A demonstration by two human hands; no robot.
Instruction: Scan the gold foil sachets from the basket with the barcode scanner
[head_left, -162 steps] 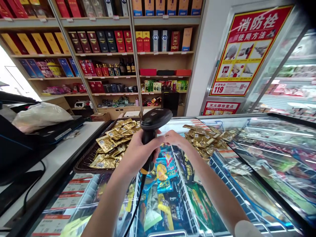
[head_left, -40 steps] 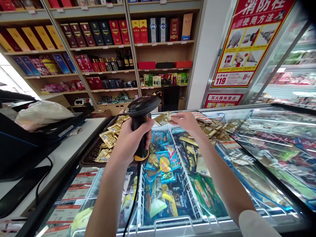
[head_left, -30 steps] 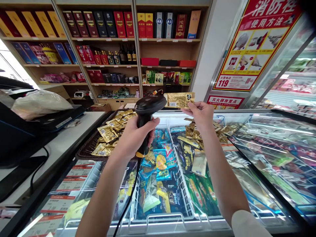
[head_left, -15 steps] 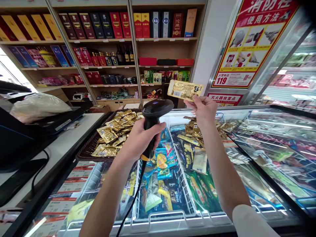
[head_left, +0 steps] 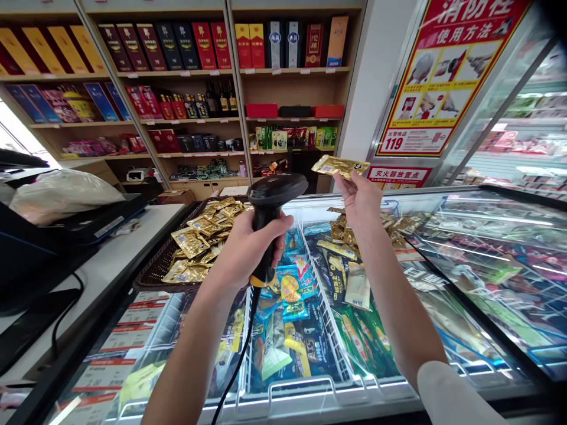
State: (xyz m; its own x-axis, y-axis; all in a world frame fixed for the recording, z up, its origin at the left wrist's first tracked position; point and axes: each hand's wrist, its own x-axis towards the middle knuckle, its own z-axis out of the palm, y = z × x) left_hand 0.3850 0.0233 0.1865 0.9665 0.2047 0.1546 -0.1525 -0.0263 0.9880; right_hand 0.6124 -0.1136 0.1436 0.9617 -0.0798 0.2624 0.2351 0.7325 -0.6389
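A black barcode scanner (head_left: 271, 198) with a cord is upright in my left hand (head_left: 248, 245), whose fingers wrap its handle. Its head faces right, toward a gold foil packet (head_left: 339, 166). My right hand (head_left: 361, 198) pinches that packet by its lower edge, above the freezer; it is tilted nearly flat. Left of the scanner, a brown wicker basket (head_left: 150, 268) holds many similar gold packets (head_left: 190, 241). More gold packets (head_left: 340, 229) lie in a pile on the freezer glass beneath my right forearm.
The glass-topped chest freezer (head_left: 310, 386) holds bagged ice creams in white wire baskets (head_left: 325, 301). A counter (head_left: 159, 221) with dark equipment and a plastic bag (head_left: 66, 192) stands at the left. Behind are shelves (head_left: 292, 71) of boxes and a red poster (head_left: 452, 77).
The gold packet has tipped from facing me to nearly flat, and my right hand has turned and dropped slightly. The scanner stays almost in place. The whole view has shifted a little.
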